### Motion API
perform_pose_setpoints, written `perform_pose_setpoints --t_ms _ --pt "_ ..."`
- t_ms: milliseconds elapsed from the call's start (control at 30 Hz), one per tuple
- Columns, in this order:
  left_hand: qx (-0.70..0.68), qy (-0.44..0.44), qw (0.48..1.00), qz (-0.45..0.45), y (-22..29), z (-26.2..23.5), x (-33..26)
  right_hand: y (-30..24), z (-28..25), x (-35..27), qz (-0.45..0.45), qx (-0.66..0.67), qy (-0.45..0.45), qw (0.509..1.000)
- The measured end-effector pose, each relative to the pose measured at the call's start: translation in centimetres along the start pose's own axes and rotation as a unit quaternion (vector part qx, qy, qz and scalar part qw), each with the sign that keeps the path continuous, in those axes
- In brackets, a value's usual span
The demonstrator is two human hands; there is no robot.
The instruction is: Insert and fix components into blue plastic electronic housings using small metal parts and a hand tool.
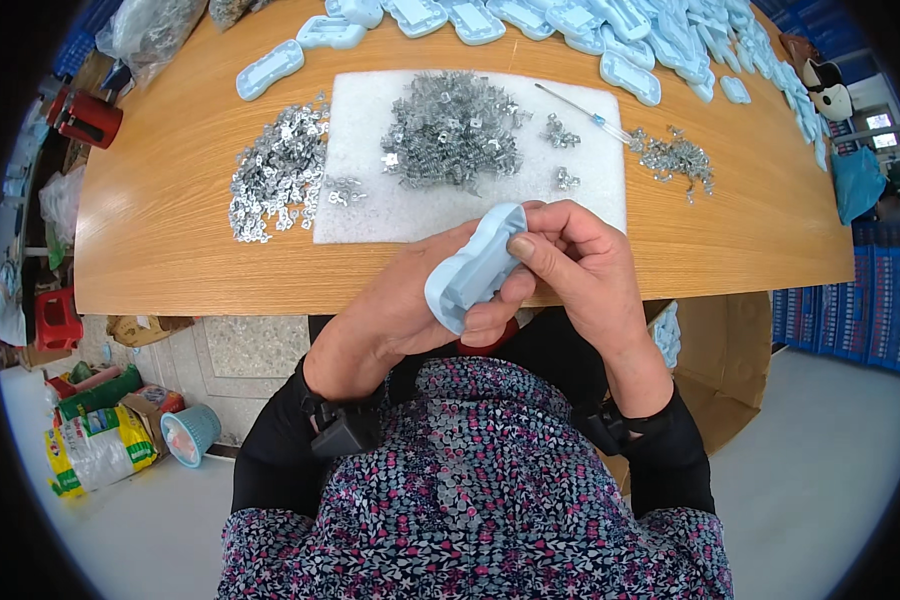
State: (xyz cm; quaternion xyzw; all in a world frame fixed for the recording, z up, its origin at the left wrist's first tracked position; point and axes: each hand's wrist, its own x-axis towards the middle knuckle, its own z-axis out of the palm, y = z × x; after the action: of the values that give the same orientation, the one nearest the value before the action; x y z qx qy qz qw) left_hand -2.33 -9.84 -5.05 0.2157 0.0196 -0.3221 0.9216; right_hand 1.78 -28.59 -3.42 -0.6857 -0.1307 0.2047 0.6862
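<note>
My left hand (pixel 395 295) holds a light blue plastic shell (pixel 468 272), hollow side up and slanting, just off the near table edge. Its fingers wrap round the underside and near side. My right hand (pixel 595 275) pinches the shell's far end, thumb on the inner rim and fingers curled; any small part under that thumb is hidden. Beyond both hands, a white foam pad (pixel 355 215) carries a heap of small metal springs (pixel 450 130) and a few tiny clusters of metal parts (pixel 560 132). Left of the pad lies a pile of flat metal contact tabs (pixel 275 175).
A thin screwdriver (pixel 580 105) rests across the pad's right edge beside small metal pieces (pixel 678 160). Many blue shells (pixel 630 50) cover the far side of the wooden table (pixel 170 220). A cardboard box (pixel 730 360) stands below right, a blue basket (pixel 192 435) on the floor at left.
</note>
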Motion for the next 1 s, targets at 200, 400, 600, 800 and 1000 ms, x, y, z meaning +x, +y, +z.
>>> perform_pose_setpoints --t_ms 200,400,600,800,1000 --pt "-0.032 -0.029 0.999 -0.029 0.2 -0.3 0.2 -0.3 -0.7 0.2 0.07 0.032 -0.002 0.997" --pt "0.189 0.105 0.967 0.135 -0.4 0.3 1.3 -1.0 -0.1 -1.4 -0.069 -0.01 0.049 0.996" --pt "0.418 0.218 0.852 0.228 0.0 2.3 0.7 -2.7 0.9 -2.1 -0.027 -0.06 0.086 0.994" --pt "0.241 0.079 0.94 0.227 0.1 1.0 -0.5 -2.7 1.6 -1.6 0.05 0.059 -0.029 0.997" --pt "0.109 0.124 0.931 0.326 3.2 -2.0 -5.1 -2.3 0.8 1.4 -0.097 -0.302 0.016 0.948"
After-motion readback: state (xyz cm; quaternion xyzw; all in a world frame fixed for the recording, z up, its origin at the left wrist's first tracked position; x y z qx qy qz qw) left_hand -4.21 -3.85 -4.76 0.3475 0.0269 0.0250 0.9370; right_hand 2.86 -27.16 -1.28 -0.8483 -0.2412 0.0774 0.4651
